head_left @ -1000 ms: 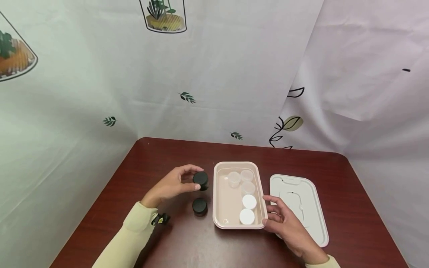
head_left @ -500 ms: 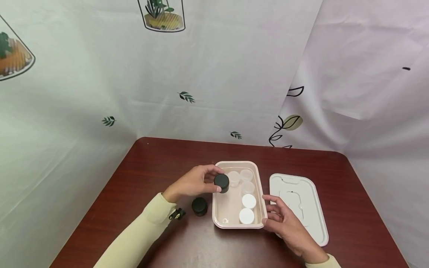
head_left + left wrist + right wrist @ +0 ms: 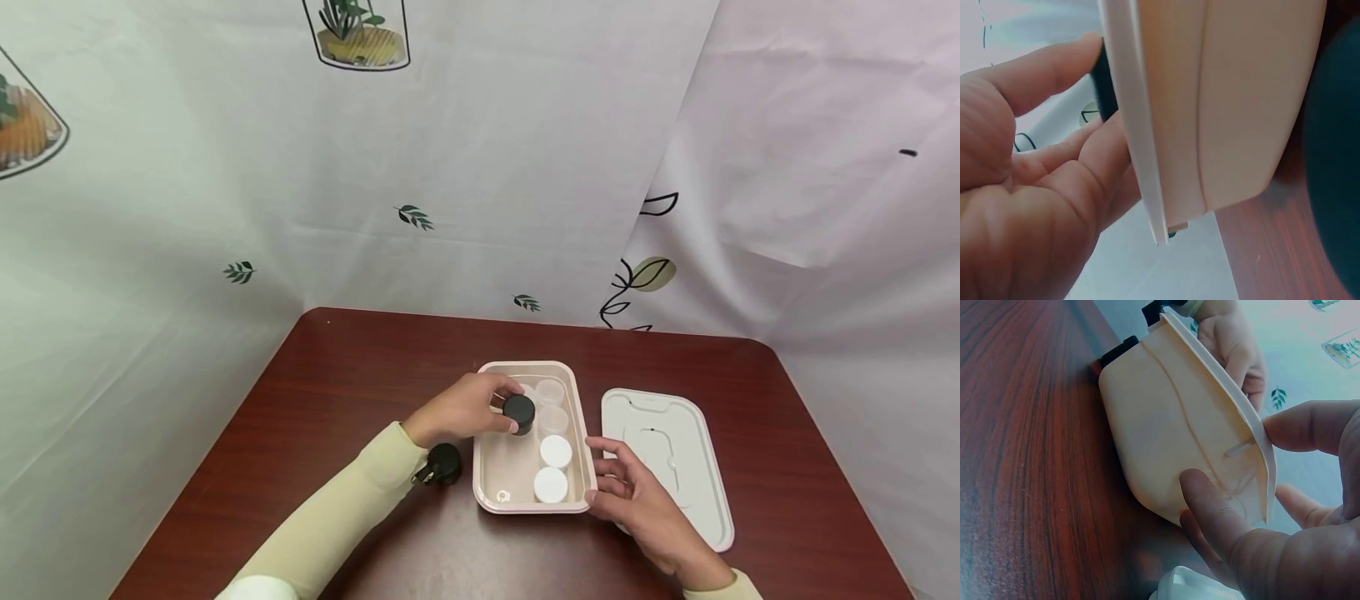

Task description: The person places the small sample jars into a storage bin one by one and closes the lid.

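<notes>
My left hand (image 3: 461,410) pinches a small black jar (image 3: 519,407) between thumb and fingers, over the left part of a cream plastic food container (image 3: 504,468). In the left wrist view, the container's wall (image 3: 1235,112) hides most of that jar. Inside stand two small jars with white tops (image 3: 556,451) and several translucent cups (image 3: 553,419); the held jar partly covers one cup. My right hand (image 3: 637,500) holds the container by its right side, thumb near the front corner. In the right wrist view, fingers (image 3: 1210,503) press against its outer wall.
Another black jar (image 3: 447,463) stands on the table left of the container, close to my left wrist. A white lid (image 3: 671,467) lies flat to the right, partly under my right hand. A patterned white curtain (image 3: 480,167) hangs behind the dark red table (image 3: 390,350).
My left hand has carried the black jar rightward, from beside the container over its rim to above the inside. The right hand and container have stayed put.
</notes>
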Demonstrator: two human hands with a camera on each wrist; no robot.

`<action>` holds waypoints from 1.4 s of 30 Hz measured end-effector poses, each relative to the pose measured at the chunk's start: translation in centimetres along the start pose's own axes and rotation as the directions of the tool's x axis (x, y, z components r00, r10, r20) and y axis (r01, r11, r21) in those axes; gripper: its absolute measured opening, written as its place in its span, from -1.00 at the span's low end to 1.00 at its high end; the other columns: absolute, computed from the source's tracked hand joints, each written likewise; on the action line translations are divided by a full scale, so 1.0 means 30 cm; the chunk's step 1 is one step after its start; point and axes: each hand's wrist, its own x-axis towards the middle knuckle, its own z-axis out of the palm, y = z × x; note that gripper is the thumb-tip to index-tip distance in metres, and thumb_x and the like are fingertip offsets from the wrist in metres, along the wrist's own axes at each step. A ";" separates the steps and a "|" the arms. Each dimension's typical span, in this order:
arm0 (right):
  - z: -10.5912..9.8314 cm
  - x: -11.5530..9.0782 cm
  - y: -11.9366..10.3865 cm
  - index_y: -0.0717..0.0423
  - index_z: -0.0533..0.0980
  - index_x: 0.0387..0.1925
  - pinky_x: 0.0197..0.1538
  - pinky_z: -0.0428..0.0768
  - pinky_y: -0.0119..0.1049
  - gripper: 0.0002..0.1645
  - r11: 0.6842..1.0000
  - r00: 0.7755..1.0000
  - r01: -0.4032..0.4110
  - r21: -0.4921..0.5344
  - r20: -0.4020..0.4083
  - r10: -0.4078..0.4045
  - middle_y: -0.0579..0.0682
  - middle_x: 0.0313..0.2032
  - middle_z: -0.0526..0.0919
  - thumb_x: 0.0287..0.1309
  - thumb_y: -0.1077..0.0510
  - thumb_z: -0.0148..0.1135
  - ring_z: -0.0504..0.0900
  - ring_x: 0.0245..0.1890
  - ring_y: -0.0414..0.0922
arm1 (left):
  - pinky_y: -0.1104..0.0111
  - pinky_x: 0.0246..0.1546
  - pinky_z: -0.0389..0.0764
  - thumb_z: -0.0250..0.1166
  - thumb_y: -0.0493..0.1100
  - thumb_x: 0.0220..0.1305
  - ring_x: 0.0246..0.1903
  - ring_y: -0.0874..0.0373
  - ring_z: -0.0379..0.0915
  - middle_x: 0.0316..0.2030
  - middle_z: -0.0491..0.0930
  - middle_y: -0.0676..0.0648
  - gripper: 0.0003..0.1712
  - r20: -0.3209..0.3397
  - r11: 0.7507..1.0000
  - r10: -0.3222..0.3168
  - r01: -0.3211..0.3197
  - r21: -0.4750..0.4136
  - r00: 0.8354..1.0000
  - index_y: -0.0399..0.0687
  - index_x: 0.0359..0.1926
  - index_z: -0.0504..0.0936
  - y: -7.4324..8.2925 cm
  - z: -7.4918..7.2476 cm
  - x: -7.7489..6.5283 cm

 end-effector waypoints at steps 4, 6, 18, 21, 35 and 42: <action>0.001 0.002 -0.002 0.16 0.13 0.56 -0.04 0.77 -0.18 -0.07 1.000 1.000 -0.006 -0.003 -0.003 0.006 0.42 0.28 0.45 0.27 0.35 0.36 0.72 0.08 -0.04 | 0.30 0.12 0.66 0.57 -0.27 0.16 0.06 0.08 0.72 0.02 0.77 -0.08 -0.50 0.024 0.998 0.012 -0.013 0.059 1.000 -0.18 0.14 0.70 0.010 0.006 0.019; 0.002 0.002 -0.003 0.16 0.13 0.56 -0.04 0.77 -0.18 -0.07 1.000 1.000 -0.008 -0.002 -0.003 0.008 0.42 0.28 0.44 0.26 0.36 0.36 0.72 0.09 -0.04 | 0.34 0.09 0.64 0.58 -0.28 0.14 0.02 0.10 0.71 -0.02 0.78 -0.08 -0.52 0.032 0.996 0.020 -0.023 0.087 0.999 -0.19 0.10 0.71 0.013 0.011 0.028; 0.004 0.002 -0.006 0.16 0.11 0.57 -0.03 0.77 -0.19 -0.06 1.000 1.000 -0.008 -0.007 0.006 0.008 0.41 0.28 0.44 0.28 0.35 0.34 0.71 0.10 -0.03 | 0.40 -0.07 0.54 0.60 -0.26 0.09 -0.17 0.13 0.56 -0.22 0.76 -0.04 -0.60 0.032 0.976 0.024 -0.030 0.217 0.999 -0.21 -0.02 0.74 0.036 0.040 0.044; 0.006 0.001 -0.007 0.17 0.11 0.57 -0.03 0.76 -0.19 -0.07 1.000 1.000 -0.007 -0.011 0.007 0.007 0.42 0.28 0.44 0.29 0.36 0.34 0.71 0.10 -0.03 | 0.41 -0.08 0.54 0.60 -0.26 0.09 -0.18 0.15 0.53 -0.21 0.75 -0.05 -0.60 0.040 0.965 0.027 -0.036 0.261 0.999 -0.22 -0.02 0.75 0.040 0.045 0.046; 0.008 -0.002 -0.004 0.17 0.11 0.57 -0.04 0.76 -0.20 -0.06 1.000 1.000 -0.002 -0.010 0.008 0.002 0.39 0.26 0.46 0.28 0.35 0.35 0.72 0.09 -0.04 | 0.36 0.06 0.54 0.63 -0.27 0.05 0.05 0.05 0.48 -0.09 0.73 -0.10 -0.51 0.051 0.900 -0.003 -0.019 0.435 0.999 -0.17 0.06 0.74 0.054 0.072 0.044; 0.007 -0.001 -0.004 0.19 0.11 0.56 -0.05 0.76 -0.20 -0.06 1.000 1.000 0.006 -0.011 0.011 -0.006 0.38 0.25 0.48 0.27 0.36 0.35 0.72 0.08 -0.03 | 0.36 0.12 0.57 0.60 -0.26 0.10 0.10 0.04 0.47 0.01 0.70 -0.13 -0.45 0.042 0.877 -0.040 0.015 0.481 0.998 -0.16 0.15 0.71 0.063 0.081 0.046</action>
